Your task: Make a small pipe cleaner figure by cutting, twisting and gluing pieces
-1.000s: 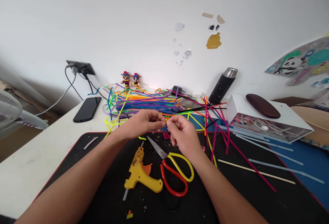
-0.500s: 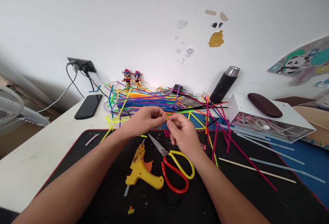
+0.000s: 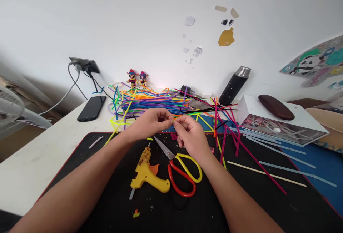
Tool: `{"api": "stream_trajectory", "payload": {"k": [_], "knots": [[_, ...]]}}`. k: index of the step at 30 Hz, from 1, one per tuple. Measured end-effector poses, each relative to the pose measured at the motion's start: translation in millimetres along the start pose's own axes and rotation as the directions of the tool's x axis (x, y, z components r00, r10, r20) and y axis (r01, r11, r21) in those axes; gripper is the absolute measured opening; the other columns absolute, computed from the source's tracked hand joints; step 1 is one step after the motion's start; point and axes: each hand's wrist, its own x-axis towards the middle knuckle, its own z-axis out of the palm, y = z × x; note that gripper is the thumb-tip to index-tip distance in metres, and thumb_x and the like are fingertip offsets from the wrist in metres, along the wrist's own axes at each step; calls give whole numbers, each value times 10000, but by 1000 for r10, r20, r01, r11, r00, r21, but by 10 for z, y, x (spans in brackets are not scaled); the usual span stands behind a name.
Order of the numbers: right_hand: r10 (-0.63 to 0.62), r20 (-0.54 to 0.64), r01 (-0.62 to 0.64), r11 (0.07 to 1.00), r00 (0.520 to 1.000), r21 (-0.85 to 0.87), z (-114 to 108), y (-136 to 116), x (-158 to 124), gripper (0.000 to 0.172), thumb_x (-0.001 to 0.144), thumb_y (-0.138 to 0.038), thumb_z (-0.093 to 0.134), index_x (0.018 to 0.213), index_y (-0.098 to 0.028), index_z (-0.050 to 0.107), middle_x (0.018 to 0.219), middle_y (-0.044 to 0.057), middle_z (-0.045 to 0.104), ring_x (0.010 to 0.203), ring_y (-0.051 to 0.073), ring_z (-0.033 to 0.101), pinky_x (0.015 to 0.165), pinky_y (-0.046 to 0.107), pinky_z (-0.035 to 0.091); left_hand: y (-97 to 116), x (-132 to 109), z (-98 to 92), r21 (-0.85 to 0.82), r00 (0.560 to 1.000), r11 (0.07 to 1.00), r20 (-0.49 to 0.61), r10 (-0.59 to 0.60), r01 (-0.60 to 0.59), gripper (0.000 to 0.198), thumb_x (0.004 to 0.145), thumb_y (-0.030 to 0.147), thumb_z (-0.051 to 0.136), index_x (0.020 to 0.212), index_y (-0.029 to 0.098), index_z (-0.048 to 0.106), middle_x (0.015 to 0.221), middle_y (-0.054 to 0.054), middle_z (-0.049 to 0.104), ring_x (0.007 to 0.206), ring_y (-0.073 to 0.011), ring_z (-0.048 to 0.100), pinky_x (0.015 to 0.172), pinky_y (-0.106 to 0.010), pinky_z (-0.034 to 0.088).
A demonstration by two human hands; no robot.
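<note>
My left hand (image 3: 157, 122) and my right hand (image 3: 189, 129) meet fingertip to fingertip above the back of the black mat. Both are closed in a pinch. A tiny yellowish bit shows between the fingertips, too small to name. Just below them lie scissors (image 3: 184, 174) with one red and one yellow handle, blades slightly apart. To their left rests a yellow hot glue gun (image 3: 150, 174), a clear glue stick poking out of its rear. Behind my hands spreads a heap of colourful pipe cleaners (image 3: 152, 104).
On the black mat (image 3: 102, 197) lie magenta pipe cleaners (image 3: 257, 158), a wooden stick (image 3: 268, 174) and clear glue sticks (image 3: 294, 170). A phone (image 3: 92, 108) is at left, two small figures (image 3: 137, 79) at the back. At right stand a black flask (image 3: 233, 86) and a white box (image 3: 278, 118).
My hands stay pinched together in almost the same place, with the fingertips shifting slightly. The whole view has tilted a little; the tools on the mat have not moved.
</note>
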Motion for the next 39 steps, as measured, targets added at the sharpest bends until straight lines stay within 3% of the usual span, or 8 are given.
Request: {"api": "stream_trajectory", "payload": {"k": [13,20,28,39], "knots": [[41,42,-39,998,998,-46,18,-22,-25,189,843,-392,659,818,-240,550,468,-121,463,322,91,426,376,221,276,-12,-1,-60,10,997,1000,78,-21,21,208,798,372,694,815,172,639,699,38,584,613,-109,484,575,-227,368],[77,86,-77,997,993,-14,13,-33,-26,236,850,-440,664,837,-235,547,474,-128,448,315,86,431,365,205,259,-6,-4,-116,-24,990,999,138,-21,25,254,824,410,729,832,169,650,684,41,585,605,-107,486,569,-225,363],[69,49,-71,997,996,35,-15,-22,-10,280,857,-483,686,851,-229,568,476,-115,463,328,89,438,371,206,291,-32,8,-208,-23,999,1000,52,6,-4,353,896,504,731,899,152,723,714,-5,635,625,-116,527,563,-215,401],[74,75,-77,996,994,36,11,-33,-26,291,860,-490,682,830,-225,566,512,-119,455,325,74,435,365,203,276,14,-18,-195,-67,985,993,151,-82,93,385,873,543,756,881,161,708,707,10,630,596,-106,538,544,-209,409]]}}
